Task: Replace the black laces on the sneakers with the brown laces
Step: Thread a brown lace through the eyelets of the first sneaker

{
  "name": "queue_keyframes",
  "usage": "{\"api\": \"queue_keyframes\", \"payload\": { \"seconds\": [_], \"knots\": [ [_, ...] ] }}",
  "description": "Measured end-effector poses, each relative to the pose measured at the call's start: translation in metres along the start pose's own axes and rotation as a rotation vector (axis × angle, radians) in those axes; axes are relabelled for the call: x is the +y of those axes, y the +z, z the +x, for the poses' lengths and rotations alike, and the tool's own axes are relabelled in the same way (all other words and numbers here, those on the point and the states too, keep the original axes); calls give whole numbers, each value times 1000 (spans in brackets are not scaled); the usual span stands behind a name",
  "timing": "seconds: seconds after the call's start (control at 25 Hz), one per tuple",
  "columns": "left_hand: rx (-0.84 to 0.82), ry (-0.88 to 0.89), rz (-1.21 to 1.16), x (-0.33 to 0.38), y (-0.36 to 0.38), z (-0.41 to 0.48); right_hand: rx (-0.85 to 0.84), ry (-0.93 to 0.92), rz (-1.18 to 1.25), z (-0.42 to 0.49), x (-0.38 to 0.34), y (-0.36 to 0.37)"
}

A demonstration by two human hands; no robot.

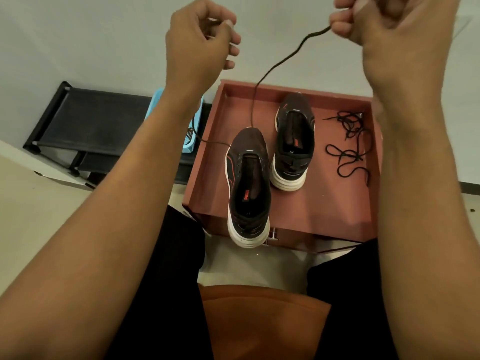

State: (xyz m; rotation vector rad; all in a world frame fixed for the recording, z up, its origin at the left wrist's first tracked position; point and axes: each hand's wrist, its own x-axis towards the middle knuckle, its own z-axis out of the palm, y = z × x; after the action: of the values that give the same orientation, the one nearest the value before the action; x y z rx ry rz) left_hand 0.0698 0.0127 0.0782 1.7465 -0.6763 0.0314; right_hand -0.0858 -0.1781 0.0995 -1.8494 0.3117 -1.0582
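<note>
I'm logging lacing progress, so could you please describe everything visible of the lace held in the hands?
The brown lace is a thin, dark cord, slack and wavy. The right hand pinches one end high; the lace drops to the toe end of the near sneaker, leaves on its left side and runs behind the left forearm toward the pinching left hand.

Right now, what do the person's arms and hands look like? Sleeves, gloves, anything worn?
Left hand and right hand are both bare: no gloves, rings, watch or bands visible. Both arms are uncovered all the way to the frame edge, with no sleeve in view. Otherwise worn: an orange top and black trousers.
</note>
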Motion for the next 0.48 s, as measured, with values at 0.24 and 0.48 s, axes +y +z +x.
{"api": "queue_keyframes", "payload": {
  "seconds": [0.24, 0.48],
  "knots": [
    [-216, -292, 43, -68, 25, -3, -21, 58, -84, -2, 36, -5],
    [-366, -248, 115, -85, 34, -31, -324, 130, -76, -33, 54, 21]
  ]
}}
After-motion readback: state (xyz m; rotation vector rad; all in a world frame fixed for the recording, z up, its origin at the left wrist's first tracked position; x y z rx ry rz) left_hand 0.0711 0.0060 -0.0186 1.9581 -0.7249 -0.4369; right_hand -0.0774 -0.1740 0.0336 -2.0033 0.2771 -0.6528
